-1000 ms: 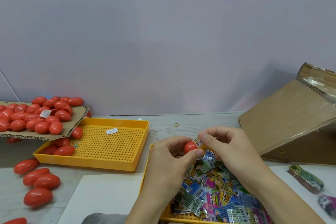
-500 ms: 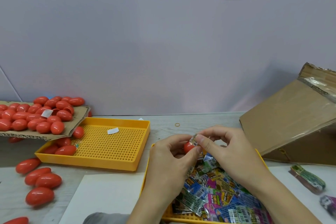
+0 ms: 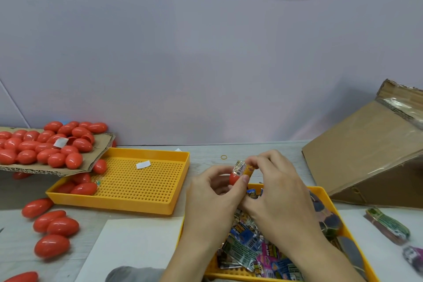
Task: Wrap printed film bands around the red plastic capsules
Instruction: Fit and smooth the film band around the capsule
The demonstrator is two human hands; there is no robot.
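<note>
The left hand pinches a red plastic capsule between thumb and curled fingers, only the capsule's lower end showing. The right hand grips a printed film band with its fingertips, the band sitting over the capsule's upper end. Both are held above the table, at the 12 o'clock edge of the near yellow tray, which holds a heap of printed film pieces.

The step in hand looks like sleeving: the band is partly on, with red plastic bare below it. The next move probably calls for the right fingers to draw the band further down while the left hand keeps the capsule from turning; thin film may crease or catch.

At 9 o'clock of the hands lies a second perforated yellow tray with a few capsules in its far-left corner. A cardboard sheet piled with unwrapped capsules overhangs it at 10 o'clock. Loose capsules lie on the table at 8 o'clock. A tilted cardboard box stands at 3 o'clock.
</note>
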